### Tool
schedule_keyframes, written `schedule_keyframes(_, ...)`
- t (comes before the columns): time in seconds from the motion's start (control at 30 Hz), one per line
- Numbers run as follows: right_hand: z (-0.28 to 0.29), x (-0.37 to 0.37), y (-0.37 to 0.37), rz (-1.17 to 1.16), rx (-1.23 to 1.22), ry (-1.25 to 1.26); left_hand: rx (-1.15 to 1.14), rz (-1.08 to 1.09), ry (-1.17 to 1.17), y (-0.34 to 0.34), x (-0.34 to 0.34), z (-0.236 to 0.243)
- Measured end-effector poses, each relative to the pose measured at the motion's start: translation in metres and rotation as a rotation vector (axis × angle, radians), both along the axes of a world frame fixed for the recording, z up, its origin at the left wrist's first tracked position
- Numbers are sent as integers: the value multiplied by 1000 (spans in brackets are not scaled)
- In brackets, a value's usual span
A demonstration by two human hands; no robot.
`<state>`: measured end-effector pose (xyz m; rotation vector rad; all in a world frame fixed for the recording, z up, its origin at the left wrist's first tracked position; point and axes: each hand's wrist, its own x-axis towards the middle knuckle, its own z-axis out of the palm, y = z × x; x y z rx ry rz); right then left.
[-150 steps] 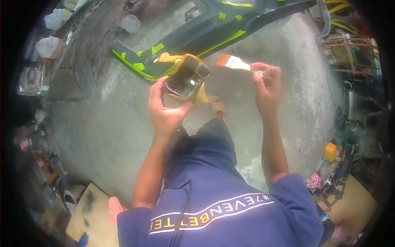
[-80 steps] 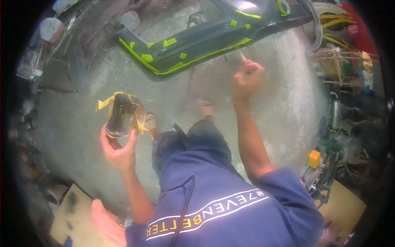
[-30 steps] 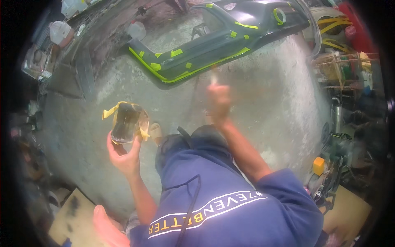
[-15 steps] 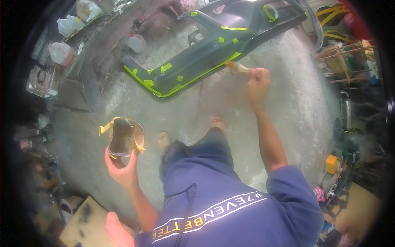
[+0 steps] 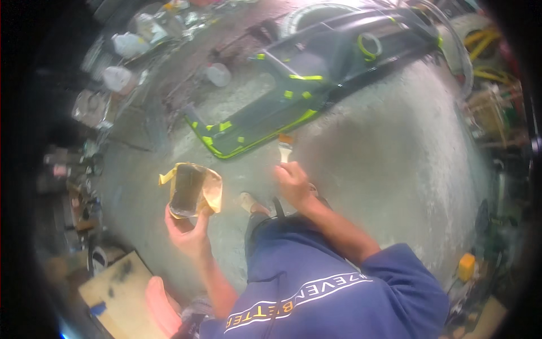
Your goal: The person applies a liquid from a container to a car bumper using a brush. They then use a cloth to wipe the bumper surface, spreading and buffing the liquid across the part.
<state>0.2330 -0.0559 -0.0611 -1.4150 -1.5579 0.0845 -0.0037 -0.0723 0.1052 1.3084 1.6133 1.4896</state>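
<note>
My left hand (image 5: 189, 234) grips an open-topped container (image 5: 212, 189) from below. Its inside is dark, and yellowish paper or tape hangs loosely around its rim. In front of my body, my right hand (image 5: 297, 183) is closed around the pale handle of a paintbrush (image 5: 285, 150). The brush points away from me, with orange-brown bristles at its tip. Just beyond the bristles lies a dark grey car bumper (image 5: 265, 116), apart from the brush as far as I can tell. Bright green tape runs along its near edge, and small green pieces dot its surface.
A roll of green tape (image 5: 370, 46) rests on the bumper. White plastic jugs (image 5: 118, 79) line the far left, and another jug (image 5: 218, 74) is on the concrete floor. A stained board (image 5: 121, 288) lies at lower left. A yellow container (image 5: 466, 266) stands among clutter at right.
My right hand has brought the paintbrush left and nearer to my body, from the right of the bumper. My left hand still holds the container. The whole view has shifted somewhat.
</note>
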Motion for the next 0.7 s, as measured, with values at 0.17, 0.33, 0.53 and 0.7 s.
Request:
schedule_keyframes(0.17,18,37,14,-80,-8,105,-46,61,-39,-6,-19,1)
schedule_keyframes(0.33,51,98,40,-164,-54,222,-31,215,-3,3,-60,-25)
schedule_keyframes(0.53,98,92,62,-185,-130,558,-54,291,-45,38,-147,-55)
schedule_keyframes(0.7,172,-18,126,-174,33,644,-24,300,-102,112,-243,-59)
